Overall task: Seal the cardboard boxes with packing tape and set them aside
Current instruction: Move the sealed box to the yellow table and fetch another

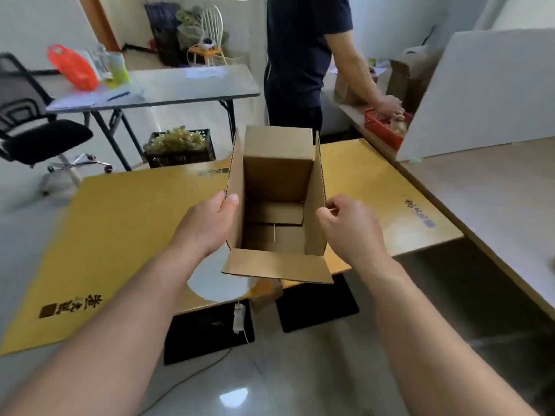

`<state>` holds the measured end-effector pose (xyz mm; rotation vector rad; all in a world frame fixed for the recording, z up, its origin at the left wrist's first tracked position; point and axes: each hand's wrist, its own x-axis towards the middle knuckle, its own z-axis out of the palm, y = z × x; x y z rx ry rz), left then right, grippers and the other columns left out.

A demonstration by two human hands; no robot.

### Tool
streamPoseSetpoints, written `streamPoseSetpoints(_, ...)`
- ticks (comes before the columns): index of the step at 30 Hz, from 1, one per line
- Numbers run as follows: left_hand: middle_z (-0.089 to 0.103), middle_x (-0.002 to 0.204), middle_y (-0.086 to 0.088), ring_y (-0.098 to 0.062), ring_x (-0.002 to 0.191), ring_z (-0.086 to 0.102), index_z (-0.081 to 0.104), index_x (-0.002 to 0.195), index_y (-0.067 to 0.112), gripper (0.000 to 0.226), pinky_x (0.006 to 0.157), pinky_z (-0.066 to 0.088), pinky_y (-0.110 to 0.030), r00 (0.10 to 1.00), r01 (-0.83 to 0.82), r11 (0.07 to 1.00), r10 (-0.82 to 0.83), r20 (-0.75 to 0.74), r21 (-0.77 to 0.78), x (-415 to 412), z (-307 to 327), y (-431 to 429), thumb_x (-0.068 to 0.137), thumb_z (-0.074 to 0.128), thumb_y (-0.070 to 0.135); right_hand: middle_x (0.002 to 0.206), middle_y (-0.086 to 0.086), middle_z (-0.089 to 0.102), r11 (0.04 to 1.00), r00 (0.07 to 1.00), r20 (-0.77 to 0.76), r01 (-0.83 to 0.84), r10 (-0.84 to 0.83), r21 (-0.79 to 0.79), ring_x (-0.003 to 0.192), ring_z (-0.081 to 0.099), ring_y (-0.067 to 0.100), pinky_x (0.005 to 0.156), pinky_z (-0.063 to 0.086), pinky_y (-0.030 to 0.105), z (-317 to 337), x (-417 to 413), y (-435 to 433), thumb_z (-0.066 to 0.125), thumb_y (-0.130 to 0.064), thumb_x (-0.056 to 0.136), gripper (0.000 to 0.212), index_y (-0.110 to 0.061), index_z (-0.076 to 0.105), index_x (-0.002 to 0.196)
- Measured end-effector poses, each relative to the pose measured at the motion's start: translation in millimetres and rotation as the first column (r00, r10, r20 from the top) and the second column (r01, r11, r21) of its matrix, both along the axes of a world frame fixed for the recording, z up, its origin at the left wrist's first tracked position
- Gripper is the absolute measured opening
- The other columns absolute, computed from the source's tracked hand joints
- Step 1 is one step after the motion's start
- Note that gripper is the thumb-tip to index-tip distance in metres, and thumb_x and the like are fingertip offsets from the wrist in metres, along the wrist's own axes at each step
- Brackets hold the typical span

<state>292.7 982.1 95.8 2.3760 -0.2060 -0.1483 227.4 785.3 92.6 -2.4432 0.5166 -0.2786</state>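
Note:
A brown cardboard box stands open-topped over the yellow table, its four top flaps raised or folded outward and its inside empty. My left hand grips the left side flap, thumb on the inner face and fingers behind it. My right hand pinches the edge of the right side flap with curled fingers. The near flap hangs toward me. No tape roll shows in the head view.
Another person in dark clothes stands behind the table, a hand in a red basket. A grey folding table with papers and an orange bag, an office chair and a black crate lie at the left. A beige counter runs along the right.

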Motion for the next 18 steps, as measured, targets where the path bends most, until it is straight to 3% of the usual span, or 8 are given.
streamPoseSetpoints(2,0.055,0.124,-0.022,-0.026,0.097,0.044,0.040,0.078,0.025,0.029,0.078,0.027,-0.031,0.998,-0.059,0.998,0.059,-0.010,-0.002,11.7,1.0,27.2,0.103,0.032,0.035,0.082,0.006,0.063,0.999,0.998,-0.018,-0.053,0.053,-0.005,0.074,0.056,0.024,0.060,0.045,0.031,-2.9,21.9,25.3,0.046,-0.025,0.093,0.021,-0.014,0.062,0.100)
streamPoseSetpoints(5,0.052,0.104,-0.014,-0.031,0.101,0.043,0.043,0.077,0.026,0.029,0.080,0.028,-0.032,0.989,-0.144,0.989,0.144,-0.028,-0.011,28.0,-0.6,60.5,0.103,0.033,0.034,0.079,0.007,0.063,0.993,0.993,-0.013,-0.116,0.115,-0.011,0.070,0.053,0.025,0.054,0.039,0.027,-6.2,52.8,57.4,0.046,-0.022,0.091,0.021,-0.012,0.062,0.098)
streamPoseSetpoints(7,0.053,0.113,-0.022,-0.034,0.108,0.046,0.041,0.075,0.023,0.031,0.079,0.029,-0.032,0.977,-0.210,0.978,0.210,-0.046,0.006,37.6,-3.9,80.1,0.103,0.033,0.034,0.081,0.007,0.064,0.987,0.987,-0.008,-0.161,0.161,-0.002,0.073,0.055,0.026,0.057,0.042,0.029,-7.3,73.0,75.9,0.046,-0.022,0.091,0.020,-0.013,0.062,0.098)
streamPoseSetpoints(10,0.052,0.131,-0.024,-0.035,0.120,0.046,0.044,0.093,0.015,0.024,0.079,0.030,-0.033,0.956,-0.292,0.956,0.293,-0.032,0.042,54.5,-11.6,108.5,0.103,0.034,0.035,0.080,0.005,0.064,0.972,0.972,0.002,-0.234,0.234,-0.001,0.076,0.058,0.025,0.061,0.047,0.032,-12.7,104.9,102.1,0.046,-0.024,0.090,0.020,-0.014,0.062,0.098)
streamPoseSetpoints(12,0.049,0.137,-0.022,-0.034,0.127,0.043,0.054,0.114,0.005,0.037,0.089,0.035,-0.035,0.938,-0.344,0.938,0.345,-0.020,0.042,67.8,-14.4,125.3,0.103,0.035,0.035,0.079,0.004,0.063,0.960,0.960,0.012,-0.280,0.280,-0.007,0.075,0.058,0.024,0.061,0.047,0.031,-18.5,128.6,118.7,0.047,-0.025,0.089,0.021,-0.015,0.062,0.098)
streamPoseSetpoints(15,0.045,0.145,-0.015,-0.032,0.134,0.038,0.046,0.139,0.007,0.049,0.102,0.033,-0.034,0.910,-0.413,0.908,0.414,-0.004,0.074,87.8,-17.0,146.8,0.102,0.034,0.038,0.079,0.003,0.064,0.940,0.939,0.027,-0.342,0.342,0.010,0.075,0.058,0.023,0.062,0.048,0.032,-25.0,162.0,139.8,0.047,-0.026,0.089,0.021,-0.016,0.063,0.100)
streamPoseSetpoints(18,0.058,0.124,-0.019,-0.036,0.122,0.048,0.059,0.118,0.010,0.040,0.088,0.038,-0.036,0.897,-0.442,0.892,0.442,0.027,0.092,111.6,-24.9,167.2,0.101,0.036,0.038,0.079,0.003,0.063,0.920,0.920,0.030,-0.392,0.391,0.022,0.072,0.058,0.021,0.062,0.050,0.033,-31.7,191.9,158.0,0.048,-0.026,0.091,0.021,-0.015,0.062,0.100)
